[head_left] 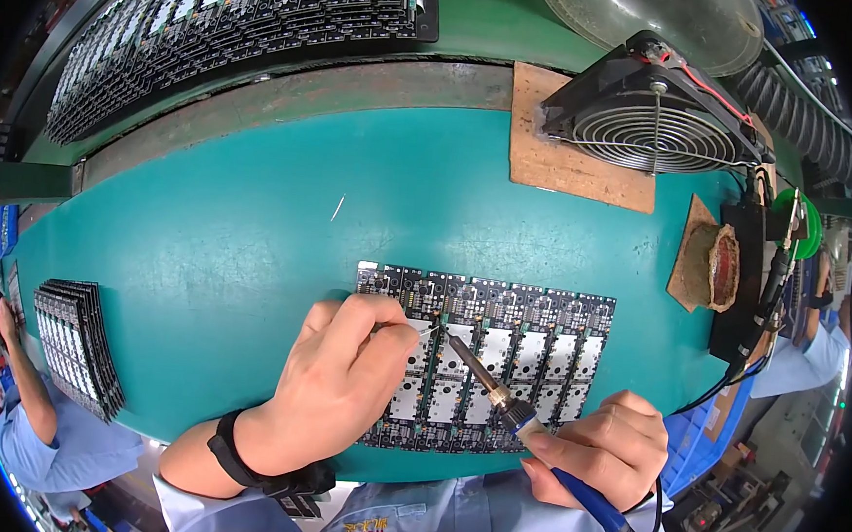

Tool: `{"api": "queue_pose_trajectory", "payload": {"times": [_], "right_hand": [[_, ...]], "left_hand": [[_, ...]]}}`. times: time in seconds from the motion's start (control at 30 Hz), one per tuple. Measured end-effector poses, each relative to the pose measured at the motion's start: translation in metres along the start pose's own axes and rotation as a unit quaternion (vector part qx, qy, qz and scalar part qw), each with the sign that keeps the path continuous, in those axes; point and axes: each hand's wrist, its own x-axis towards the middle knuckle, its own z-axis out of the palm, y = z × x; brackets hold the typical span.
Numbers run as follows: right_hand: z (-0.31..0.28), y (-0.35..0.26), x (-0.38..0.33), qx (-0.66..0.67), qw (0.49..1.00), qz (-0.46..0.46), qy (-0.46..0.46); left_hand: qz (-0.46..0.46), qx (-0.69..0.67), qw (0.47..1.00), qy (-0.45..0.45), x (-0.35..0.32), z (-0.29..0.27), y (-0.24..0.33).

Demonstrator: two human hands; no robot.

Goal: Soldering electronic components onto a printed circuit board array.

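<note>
A black and silver circuit board panel (528, 350), made of several repeated sections, lies flat on the green mat (254, 207) in front of me. My left hand (336, 378), with a black band round its wrist, reaches over the panel's left side. Its fingertips pinch a thin silvery solder wire (428, 331). From the right, my right hand (610, 448) grips the blue handle of a soldering iron (495, 389). The iron slants up and left, its dark tip close to the wire's end over the upper left of the panel. Whether tip and wire touch, I cannot tell.
Stacked circuit boards (75, 347) stand at the left, with more piled at the back left (235, 35). A black fan (654, 129) sits on a brown board (587, 183). Right of the mat are a tip-cleaning holder (723, 268) and a green spool (807, 226). Another person (50, 433) is at far left.
</note>
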Motion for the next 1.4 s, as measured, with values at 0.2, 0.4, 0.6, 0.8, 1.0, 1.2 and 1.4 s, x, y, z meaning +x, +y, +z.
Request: {"api": "queue_pose_trajectory", "payload": {"times": [0.2, 0.4, 0.6, 0.8, 1.0, 1.2, 1.4], "right_hand": [[0.0024, -0.0026, 0.0027, -0.028, 0.999, -0.016, 0.006], [0.0020, -0.0039, 0.0030, -0.033, 0.999, -0.013, 0.005], [-0.0015, -0.0049, 0.0006, -0.029, 0.999, -0.026, 0.015], [-0.0008, -0.0048, 0.0028, -0.019, 1.000, -0.022, 0.009], [-0.0016, -0.0050, 0.0037, -0.029, 0.999, -0.015, -0.006], [0.0016, -0.0032, 0.0029, -0.027, 0.999, -0.020, 0.003], [0.0038, -0.0046, 0.0032, -0.050, 0.998, -0.038, 0.018]], "left_hand": [[-0.001, 0.003, 1.000, 0.017, -0.0004, -0.0017, 0.0013], [0.005, 0.004, 1.000, 0.020, 0.0006, -0.0017, 0.0025], [0.005, 0.000, 1.000, 0.012, 0.0001, -0.0016, 0.0031], [0.001, 0.003, 1.000, 0.011, -0.0009, -0.0006, 0.0019], [0.002, 0.002, 1.000, 0.009, 0.0000, 0.0009, 0.0017], [-0.004, 0.001, 1.000, 0.008, -0.0015, 0.0001, 0.0017], [0.006, 0.007, 0.999, 0.031, -0.0008, -0.0022, 0.0011]]}}
